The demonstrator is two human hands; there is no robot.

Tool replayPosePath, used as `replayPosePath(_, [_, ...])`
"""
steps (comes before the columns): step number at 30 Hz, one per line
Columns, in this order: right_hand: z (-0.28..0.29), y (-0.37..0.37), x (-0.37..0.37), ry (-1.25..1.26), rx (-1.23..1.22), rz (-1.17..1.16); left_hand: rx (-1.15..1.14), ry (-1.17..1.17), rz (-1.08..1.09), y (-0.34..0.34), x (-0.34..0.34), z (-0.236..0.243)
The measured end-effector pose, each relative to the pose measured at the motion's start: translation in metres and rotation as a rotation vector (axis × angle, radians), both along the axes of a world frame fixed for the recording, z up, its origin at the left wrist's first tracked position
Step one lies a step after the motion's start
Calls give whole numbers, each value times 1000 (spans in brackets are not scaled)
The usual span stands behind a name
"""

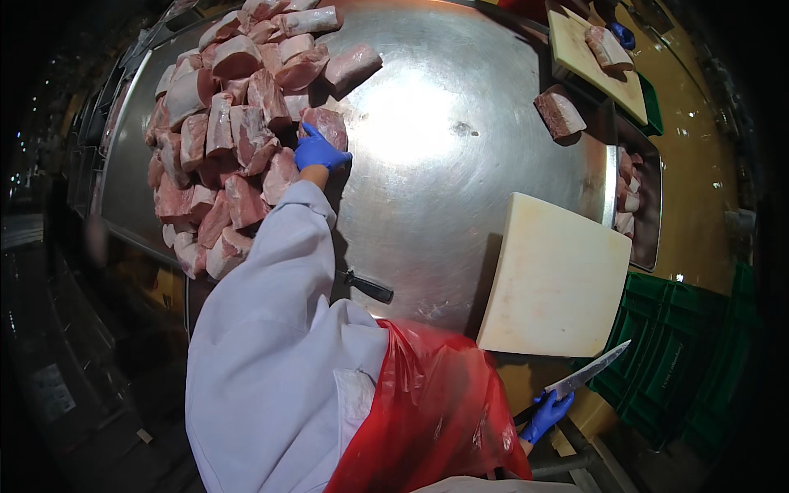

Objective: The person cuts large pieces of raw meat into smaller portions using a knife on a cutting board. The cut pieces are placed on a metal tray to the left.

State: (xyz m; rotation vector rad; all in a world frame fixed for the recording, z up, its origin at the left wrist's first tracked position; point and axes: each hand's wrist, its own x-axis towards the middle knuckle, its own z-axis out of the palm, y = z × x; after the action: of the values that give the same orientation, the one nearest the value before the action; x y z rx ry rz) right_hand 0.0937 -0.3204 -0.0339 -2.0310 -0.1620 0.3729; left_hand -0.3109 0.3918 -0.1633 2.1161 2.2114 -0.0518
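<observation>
My left hand [322, 153], in a blue glove, reaches out to the right edge of a big heap of raw meat pieces [246, 135]. It grips the near end of one reddish piece of meat [327, 123]; some of its fingers are hidden. Low at the right, my right hand [549, 415], also gloved in blue, is closed round the handle of a knife [588, 370]. The blade points up and right, beside the near edge of a thick white cutting board [559, 279]. A second knife with a black handle [370, 287] lies near my left sleeve, its blade mostly hidden.
The shiny metal table [411, 214] bears heap and board. One meat piece [560, 113] lies at its far right. Beyond are another cutting board [592, 62] with meat and a blue-gloved hand [622, 35]. A metal bin [649, 205] holds meat; green crates [666, 345] stand at right.
</observation>
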Motion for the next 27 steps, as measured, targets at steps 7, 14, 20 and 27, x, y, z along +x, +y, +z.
replayPosePath(7, [5, 37, 20, -77, 26, 134, -180, -574, 7, 24, -3, 34])
replayPosePath(14, [3, -1, 33, -166, 32, 162, -924, -2123, 169, -90, 62, 74])
replayPosePath(20, [21, -6, 51, -84, 210, 101, -1530, -2115, -136, -234, 216, 160])
replayPosePath(27, [18, -54, 81, -88, 328, 108, -1388, -1540, -81, -338, 341, 155])
